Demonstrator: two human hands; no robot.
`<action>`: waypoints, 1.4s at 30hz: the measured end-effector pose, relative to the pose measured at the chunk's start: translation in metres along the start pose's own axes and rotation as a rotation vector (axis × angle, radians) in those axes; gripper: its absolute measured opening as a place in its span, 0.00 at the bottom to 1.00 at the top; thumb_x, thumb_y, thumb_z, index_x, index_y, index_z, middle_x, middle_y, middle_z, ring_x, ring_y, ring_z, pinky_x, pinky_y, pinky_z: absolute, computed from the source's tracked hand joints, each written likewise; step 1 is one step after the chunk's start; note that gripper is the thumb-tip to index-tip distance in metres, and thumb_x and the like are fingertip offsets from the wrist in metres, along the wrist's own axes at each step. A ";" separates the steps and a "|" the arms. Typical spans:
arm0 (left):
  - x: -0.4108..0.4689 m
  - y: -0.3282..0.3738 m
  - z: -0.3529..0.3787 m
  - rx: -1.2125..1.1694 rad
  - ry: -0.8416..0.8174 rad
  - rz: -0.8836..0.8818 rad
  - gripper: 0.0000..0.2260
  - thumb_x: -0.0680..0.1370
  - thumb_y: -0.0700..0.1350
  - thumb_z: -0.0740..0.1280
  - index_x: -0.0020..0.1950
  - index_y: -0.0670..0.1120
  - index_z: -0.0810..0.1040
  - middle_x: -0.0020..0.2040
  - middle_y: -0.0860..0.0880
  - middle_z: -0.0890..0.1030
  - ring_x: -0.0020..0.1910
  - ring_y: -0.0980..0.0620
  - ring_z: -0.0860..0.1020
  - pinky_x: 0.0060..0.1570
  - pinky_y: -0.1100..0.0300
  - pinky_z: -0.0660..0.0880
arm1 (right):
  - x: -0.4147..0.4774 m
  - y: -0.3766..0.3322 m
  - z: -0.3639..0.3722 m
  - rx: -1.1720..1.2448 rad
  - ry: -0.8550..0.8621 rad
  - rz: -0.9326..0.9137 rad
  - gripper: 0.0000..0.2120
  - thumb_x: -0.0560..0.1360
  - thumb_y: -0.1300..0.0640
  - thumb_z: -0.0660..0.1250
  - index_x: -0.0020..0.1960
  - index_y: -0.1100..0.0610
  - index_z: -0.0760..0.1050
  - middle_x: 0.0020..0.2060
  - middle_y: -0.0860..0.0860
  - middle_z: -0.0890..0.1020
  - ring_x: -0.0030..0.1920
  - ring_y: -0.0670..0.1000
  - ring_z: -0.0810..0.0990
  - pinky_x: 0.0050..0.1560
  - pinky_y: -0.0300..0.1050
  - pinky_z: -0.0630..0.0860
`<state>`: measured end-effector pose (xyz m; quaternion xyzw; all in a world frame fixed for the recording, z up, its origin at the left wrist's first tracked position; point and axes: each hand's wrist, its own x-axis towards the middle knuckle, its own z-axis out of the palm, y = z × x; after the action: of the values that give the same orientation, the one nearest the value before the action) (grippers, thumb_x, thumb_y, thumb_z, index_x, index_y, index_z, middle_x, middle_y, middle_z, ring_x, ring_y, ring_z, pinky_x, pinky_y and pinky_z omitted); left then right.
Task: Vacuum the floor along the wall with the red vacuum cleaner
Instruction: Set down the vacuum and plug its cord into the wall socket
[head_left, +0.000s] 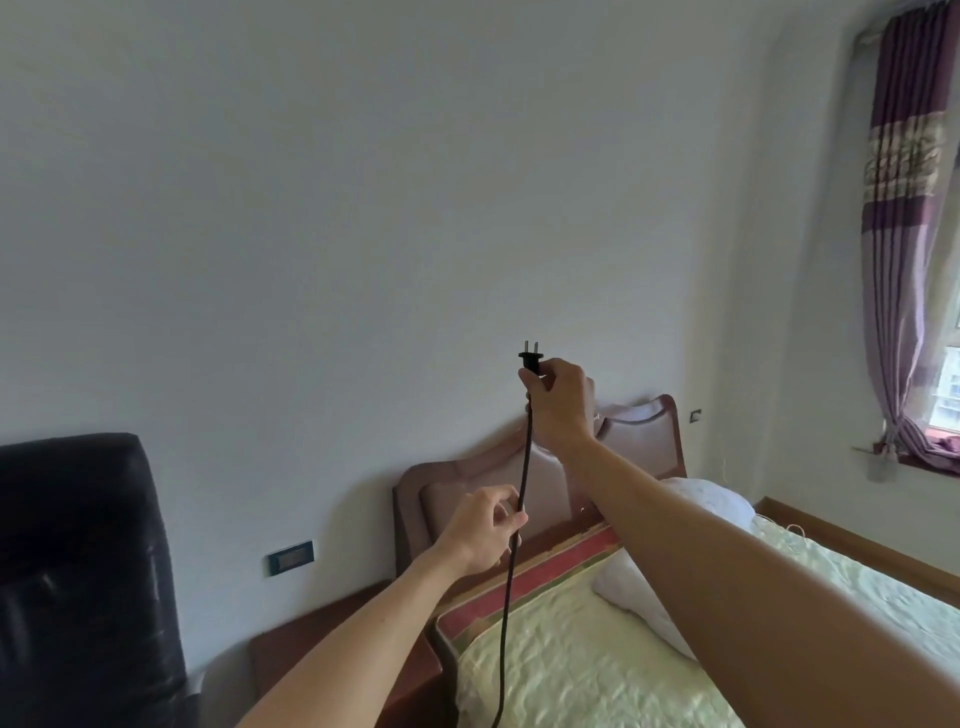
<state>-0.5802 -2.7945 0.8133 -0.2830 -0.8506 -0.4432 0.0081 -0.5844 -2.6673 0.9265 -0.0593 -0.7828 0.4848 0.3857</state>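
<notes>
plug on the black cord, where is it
Head view, centre: the plug, prongs up, is pinched in the right hand just above the headboard, with the left hand gripping its cord below.

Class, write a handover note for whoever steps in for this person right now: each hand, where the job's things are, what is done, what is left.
Right hand: pinches the black plug, prongs up, raised in front of the wall.
Left hand: pinches the cord lower down; the cord hangs on down out of frame.
Dark wall plate, probably a socket: low on the wall, between the black chair and the headboard.
The red vacuum cleaner is not in view.
Done: plug in hand, not plugged in.
Left: plug in, then vacuum along the wall.
</notes>
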 end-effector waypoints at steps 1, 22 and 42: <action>0.007 0.001 0.006 -0.008 0.010 -0.006 0.05 0.81 0.45 0.67 0.45 0.49 0.77 0.37 0.48 0.83 0.31 0.51 0.81 0.28 0.57 0.79 | 0.008 0.005 0.000 0.013 -0.017 0.006 0.08 0.78 0.55 0.69 0.50 0.61 0.81 0.36 0.56 0.83 0.40 0.59 0.83 0.47 0.58 0.81; 0.054 -0.116 -0.053 -0.012 0.186 -0.290 0.06 0.82 0.45 0.65 0.49 0.43 0.78 0.39 0.43 0.84 0.32 0.49 0.80 0.38 0.49 0.81 | 0.047 0.035 0.166 0.184 -0.337 -0.091 0.11 0.80 0.57 0.66 0.48 0.64 0.81 0.24 0.50 0.73 0.29 0.59 0.76 0.40 0.64 0.80; 0.095 -0.301 -0.163 -0.031 0.240 -0.448 0.07 0.82 0.45 0.64 0.43 0.48 0.75 0.37 0.48 0.81 0.33 0.53 0.80 0.32 0.61 0.80 | 0.072 0.069 0.407 0.189 -0.515 -0.018 0.09 0.80 0.58 0.65 0.48 0.62 0.80 0.27 0.54 0.76 0.31 0.65 0.81 0.37 0.62 0.80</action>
<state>-0.8464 -3.0079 0.7119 -0.0327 -0.8780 -0.4774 0.0062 -0.9229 -2.8876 0.8156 0.1091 -0.8069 0.5512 0.1822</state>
